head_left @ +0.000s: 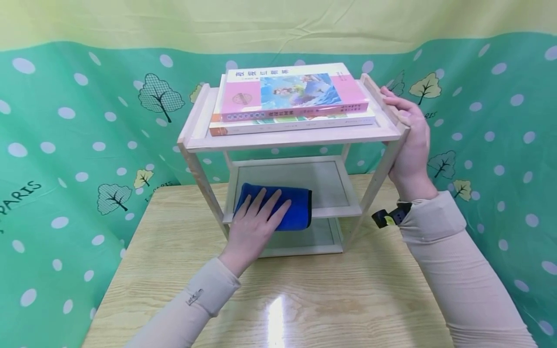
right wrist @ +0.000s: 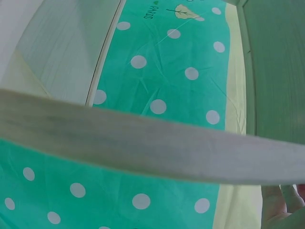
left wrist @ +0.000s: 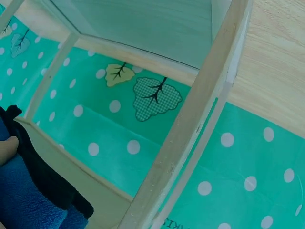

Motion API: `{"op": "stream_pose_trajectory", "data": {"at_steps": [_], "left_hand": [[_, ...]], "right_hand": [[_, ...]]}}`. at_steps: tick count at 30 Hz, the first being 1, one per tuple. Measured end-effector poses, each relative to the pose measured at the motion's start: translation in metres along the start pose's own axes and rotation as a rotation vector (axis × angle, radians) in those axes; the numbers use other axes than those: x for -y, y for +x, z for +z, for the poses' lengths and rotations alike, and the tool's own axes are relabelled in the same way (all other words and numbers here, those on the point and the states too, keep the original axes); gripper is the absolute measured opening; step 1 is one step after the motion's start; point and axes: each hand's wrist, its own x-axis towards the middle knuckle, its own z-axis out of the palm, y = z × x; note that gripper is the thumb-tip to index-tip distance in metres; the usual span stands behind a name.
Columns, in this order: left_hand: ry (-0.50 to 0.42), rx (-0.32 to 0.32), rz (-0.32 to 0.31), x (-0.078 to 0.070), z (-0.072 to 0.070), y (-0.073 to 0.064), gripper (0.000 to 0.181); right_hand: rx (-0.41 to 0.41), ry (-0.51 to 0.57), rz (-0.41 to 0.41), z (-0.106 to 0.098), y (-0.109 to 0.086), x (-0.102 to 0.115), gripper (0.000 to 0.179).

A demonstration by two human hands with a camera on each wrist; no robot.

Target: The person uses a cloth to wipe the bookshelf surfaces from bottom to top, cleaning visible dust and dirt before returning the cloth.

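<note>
In the head view a small white wooden shelf rack with three levels stands on the table. My left hand lies over a folded blue cloth with black edging, its fingers spread and straight along the top. The cloth rests at the front of the middle shelf and overlaps its front edge. In the left wrist view the blue cloth shows at the lower left with a fingertip on it. My right hand grips the rack's top right side rail, fingers over it; the thumb is hidden.
Two books lie stacked on the top shelf, the upper one with a pink and white cover. A wood-grain table carries the rack. Behind and at both sides hangs a green curtain with white dots and trees.
</note>
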Motion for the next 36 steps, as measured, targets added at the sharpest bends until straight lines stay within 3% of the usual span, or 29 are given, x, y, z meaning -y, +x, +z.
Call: {"op": "stream_pose_trajectory", "data": {"at_steps": [16, 23, 30, 36], "left_hand": [[-0.039, 0.003, -0.046, 0.007, -0.003, -0.011, 0.053], [-0.053, -0.032, -0.068, 0.005, -0.004, -0.01, 0.053], [-0.007, -0.071, -0.075, 0.001, 0.002, -0.007, 0.041], [-0.027, -0.107, -0.08, -0.004, 0.007, -0.003, 0.042]], "right_hand": [[0.007, 0.004, -0.01, -0.001, 0.0, -0.002, 0.037], [0.005, 0.003, -0.003, 0.0, 0.0, -0.001, 0.037], [-0.01, 0.035, 0.007, 0.001, -0.002, 0.0, 0.037], [-0.008, 0.042, 0.012, 0.002, -0.003, -0.001, 0.038]]}}
